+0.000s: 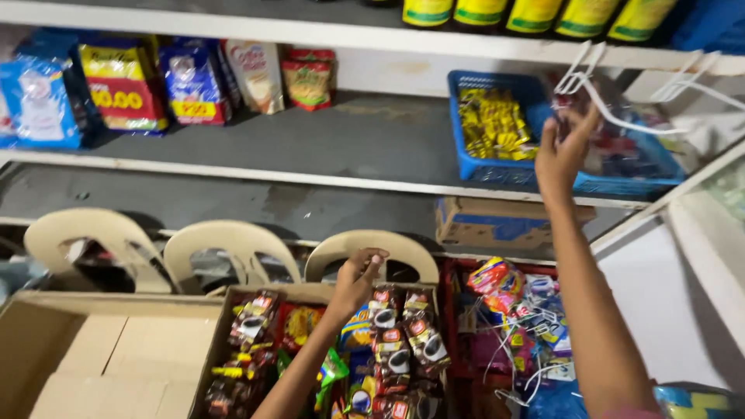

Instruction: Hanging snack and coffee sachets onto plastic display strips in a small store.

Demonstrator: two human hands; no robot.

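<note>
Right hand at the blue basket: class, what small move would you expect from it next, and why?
Probably a short lowering to let go of the sachets. The right hand is raised at the near rim of the blue basket on the shelf, fingers closed on what looks like a small dark packet strip, blurred. The left hand is curled over the coffee sachets in the box below.

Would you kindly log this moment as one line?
left hand: over sachet box | right hand: raised at blue basket, holding dark packet
</note>
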